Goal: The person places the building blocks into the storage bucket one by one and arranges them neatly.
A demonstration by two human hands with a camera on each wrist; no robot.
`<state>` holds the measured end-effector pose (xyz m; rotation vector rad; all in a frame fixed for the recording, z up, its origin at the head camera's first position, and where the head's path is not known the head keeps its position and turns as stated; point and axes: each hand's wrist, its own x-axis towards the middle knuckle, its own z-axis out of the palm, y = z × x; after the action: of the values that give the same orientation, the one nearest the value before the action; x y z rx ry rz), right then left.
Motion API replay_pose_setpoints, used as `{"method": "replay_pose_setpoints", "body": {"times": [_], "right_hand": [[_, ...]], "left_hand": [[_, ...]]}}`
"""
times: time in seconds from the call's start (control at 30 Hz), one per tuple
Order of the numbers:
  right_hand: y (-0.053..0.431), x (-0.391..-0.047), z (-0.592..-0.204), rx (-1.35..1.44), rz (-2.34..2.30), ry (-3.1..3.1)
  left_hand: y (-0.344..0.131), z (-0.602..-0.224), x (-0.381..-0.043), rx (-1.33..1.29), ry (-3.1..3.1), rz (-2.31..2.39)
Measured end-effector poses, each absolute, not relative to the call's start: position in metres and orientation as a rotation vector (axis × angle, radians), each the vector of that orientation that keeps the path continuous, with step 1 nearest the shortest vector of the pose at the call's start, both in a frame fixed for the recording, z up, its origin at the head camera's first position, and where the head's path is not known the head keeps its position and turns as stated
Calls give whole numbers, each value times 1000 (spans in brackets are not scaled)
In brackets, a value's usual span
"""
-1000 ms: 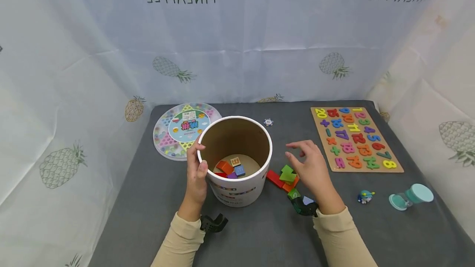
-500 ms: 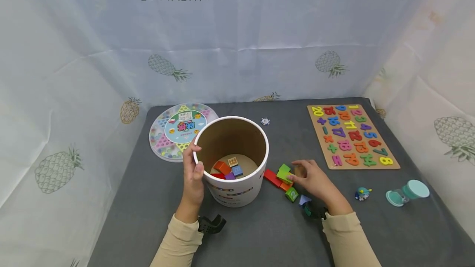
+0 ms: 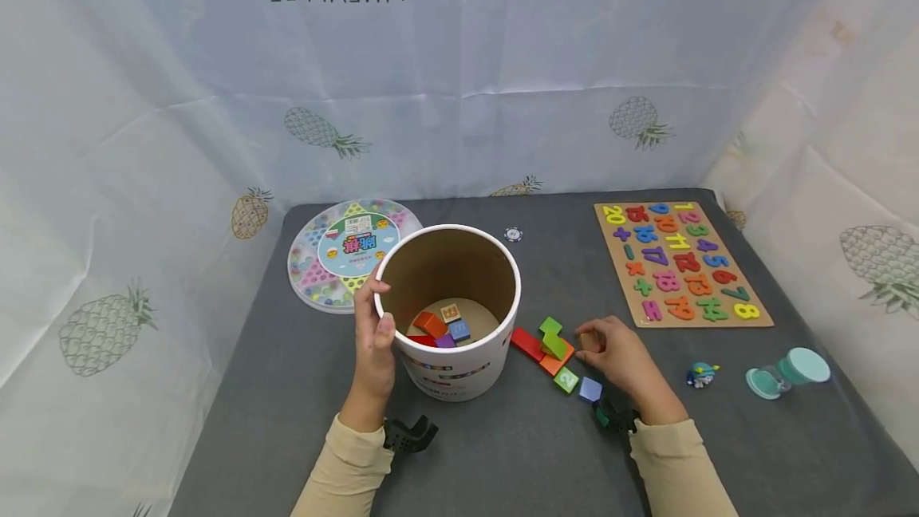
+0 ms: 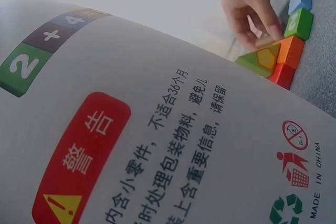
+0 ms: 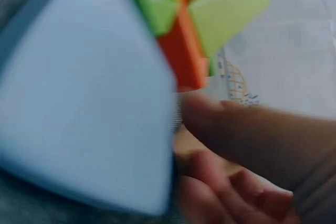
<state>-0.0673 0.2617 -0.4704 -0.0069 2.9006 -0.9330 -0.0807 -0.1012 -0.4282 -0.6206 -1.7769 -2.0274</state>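
My left hand [image 3: 373, 353] grips the rim of a white cardboard bucket [image 3: 459, 377], which tilts so its inside shows. Several coloured blocks lie in it, among them an orange block [image 3: 431, 323] and a blue block [image 3: 459, 330]. To the right of the bucket, my right hand [image 3: 623, 359] pinches a plain wooden block [image 3: 588, 341] between thumb and fingers. Just left of those fingertips lie a light green block [image 3: 554, 345], an orange block [image 3: 559, 363] and a red block [image 3: 527, 343]. A green cube [image 3: 565, 380] and a blue block [image 5: 89, 98] are nearer me.
A round board-game box [image 3: 326, 242] lies behind the bucket at left, and a poker chip [image 3: 513, 234] at the back. On the right are a number puzzle board [image 3: 682, 266], a small figurine [image 3: 701, 375] and a teal hourglass [image 3: 787, 373] on its side.
My right hand has come down among the blocks, taken hold of the wooden block and drawn it a little right and nearer me. The left hand keeps its grip on the bucket.
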Motion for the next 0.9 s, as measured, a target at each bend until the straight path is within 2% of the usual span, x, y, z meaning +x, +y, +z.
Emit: {"method": "replay_pose_setpoints", "body": {"times": [0.23, 0.47, 0.67, 0.9], "right_hand": [[255, -64, -464, 34, -922, 2957], [255, -66, -465, 61, -668, 2825], [257, -65, -467, 51, -793, 2821], [241, -69, -423, 8, -1065, 2991]], "left_hand": [[-103, -428, -79, -627, -1769, -2013], [-103, -428, -78, -619, -1780, -2006], [-102, -427, -79, -630, -1768, -2022], [-102, -427, -80, -641, -1748, -2028]]}}
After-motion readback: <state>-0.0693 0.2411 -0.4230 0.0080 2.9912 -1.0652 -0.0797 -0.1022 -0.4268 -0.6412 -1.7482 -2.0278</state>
